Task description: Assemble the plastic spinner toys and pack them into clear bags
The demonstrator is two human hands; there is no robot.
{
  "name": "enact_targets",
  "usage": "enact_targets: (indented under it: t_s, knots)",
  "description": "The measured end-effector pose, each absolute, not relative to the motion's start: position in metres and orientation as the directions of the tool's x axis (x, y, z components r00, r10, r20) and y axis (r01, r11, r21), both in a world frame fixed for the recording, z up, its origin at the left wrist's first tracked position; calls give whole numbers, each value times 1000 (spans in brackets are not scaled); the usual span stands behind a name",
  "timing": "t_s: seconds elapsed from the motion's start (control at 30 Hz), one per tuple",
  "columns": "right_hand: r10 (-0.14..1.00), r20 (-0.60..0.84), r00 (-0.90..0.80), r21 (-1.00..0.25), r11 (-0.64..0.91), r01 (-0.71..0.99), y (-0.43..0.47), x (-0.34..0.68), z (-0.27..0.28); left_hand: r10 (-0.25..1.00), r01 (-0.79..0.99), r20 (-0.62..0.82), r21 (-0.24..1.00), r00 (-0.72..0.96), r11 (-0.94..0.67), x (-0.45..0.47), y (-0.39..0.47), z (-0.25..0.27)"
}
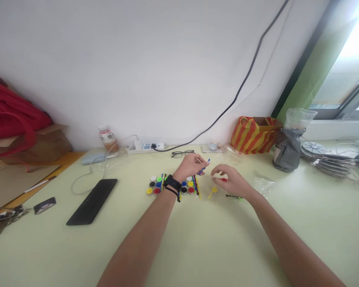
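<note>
My left hand (192, 166), with a black watch on the wrist, is closed in a pinch on a thin blue strip (201, 171) above the table. To its right my right hand (229, 178) hovers with curved fingers and a gap between thumb and forefinger. A red piece (224, 179) shows in that gap; whether the hand touches it I cannot tell. Below lie a yellow disc with a yellow strip (211, 193) and a dark strip with a green end (233, 196). Under my left wrist are small coloured discs (156, 191) and a bundle of coloured strips (198, 187), partly hidden.
A black phone-like slab (92, 202) lies on the left. Behind stand a drink bottle (108, 138), a power strip (145, 147) and glasses (182, 153). At the right are a striped bag (248, 135), a grey bag (288, 149) and stacked round items (332, 161).
</note>
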State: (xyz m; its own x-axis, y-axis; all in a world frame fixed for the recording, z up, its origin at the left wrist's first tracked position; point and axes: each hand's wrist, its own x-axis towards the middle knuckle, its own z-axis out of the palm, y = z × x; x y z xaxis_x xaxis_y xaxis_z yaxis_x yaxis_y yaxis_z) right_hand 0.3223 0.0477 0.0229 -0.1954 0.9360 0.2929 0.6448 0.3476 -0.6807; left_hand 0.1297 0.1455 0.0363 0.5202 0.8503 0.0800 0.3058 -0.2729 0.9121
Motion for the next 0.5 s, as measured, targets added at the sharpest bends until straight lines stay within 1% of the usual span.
enact_targets:
  t_s: [0.07, 0.13, 0.17, 0.23, 0.3, 0.37, 0.5]
  knots:
    - [962, 271, -37, -817, 250, 520, 50, 315, 26, 798, 175, 70, 961, 599, -216, 128, 142, 39]
    - [977, 208, 39, -909, 178, 378, 51, 308, 27, 724, 50, 92, 984, 683, -172, 125, 140, 41]
    - [982, 179, 54, -934, 153, 323, 51, 304, 27, 697, 24, 106, 984, 710, -174, 124, 139, 42]
    - [989, 135, 65, -964, 116, 241, 50, 300, 28, 676, 49, 124, 972, 726, -230, 121, 139, 44]
    - [993, 103, 53, -983, 93, 160, 49, 297, 28, 679, 128, 139, 936, 721, -328, 119, 140, 45]
    - [994, 102, 24, -990, 99, 98, 47, 295, 28, 669, 180, 162, 893, 725, -411, 117, 140, 46]
    - [993, 114, -21, -990, 116, 76, 45, 292, 27, 610, 171, 189, 859, 770, -482, 111, 137, 48]
